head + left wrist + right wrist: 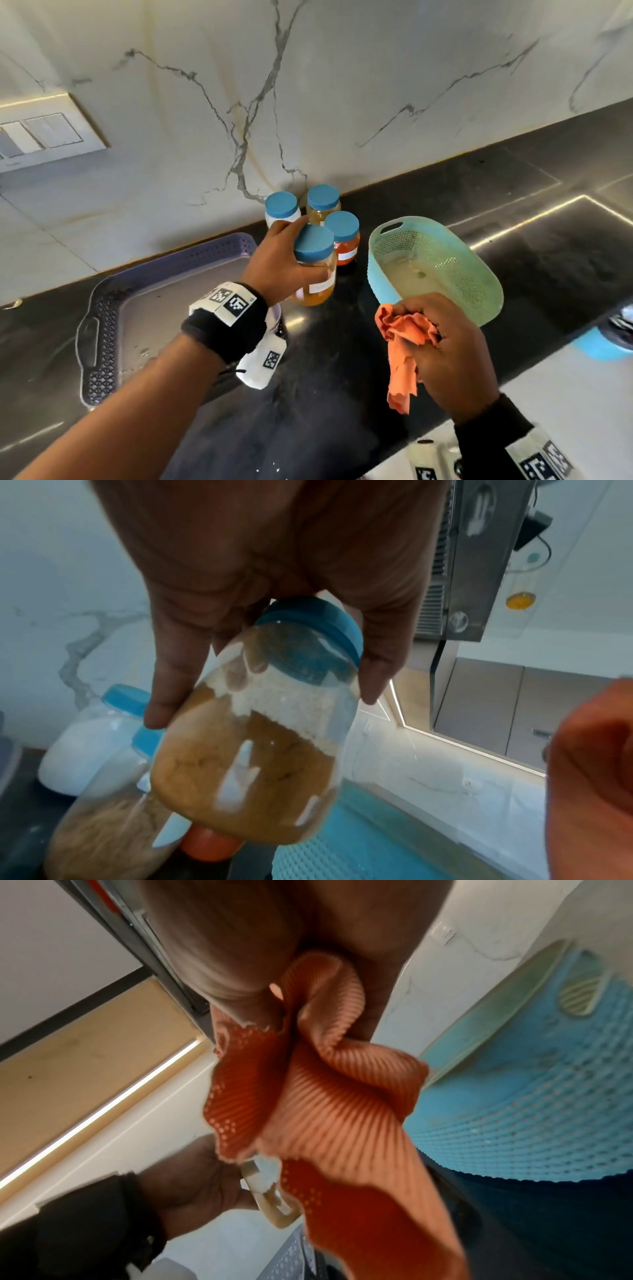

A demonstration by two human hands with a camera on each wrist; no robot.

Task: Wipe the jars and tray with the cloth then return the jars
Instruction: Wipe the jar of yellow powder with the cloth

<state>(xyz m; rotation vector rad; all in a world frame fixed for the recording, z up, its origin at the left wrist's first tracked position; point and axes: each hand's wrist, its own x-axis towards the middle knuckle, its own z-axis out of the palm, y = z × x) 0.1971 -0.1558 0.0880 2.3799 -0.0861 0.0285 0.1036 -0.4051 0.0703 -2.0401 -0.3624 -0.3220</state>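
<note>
My left hand (274, 267) has its fingers (171, 685) clamped on the blue-lidded clear jar of brown powder (314, 265), seemingly lifted above the dark surface (325, 394); my right hand (448, 356) grips the crumpled orange ribbed cloth (404, 346).

light: I read bright, even daylight | glare: streaks on the dark surface (342, 394) toward its right edge | distortion: head view bows at its borders | blur: both wrist views soft, jar (253, 739) and cloth (329, 1096) smeared up close
</note>
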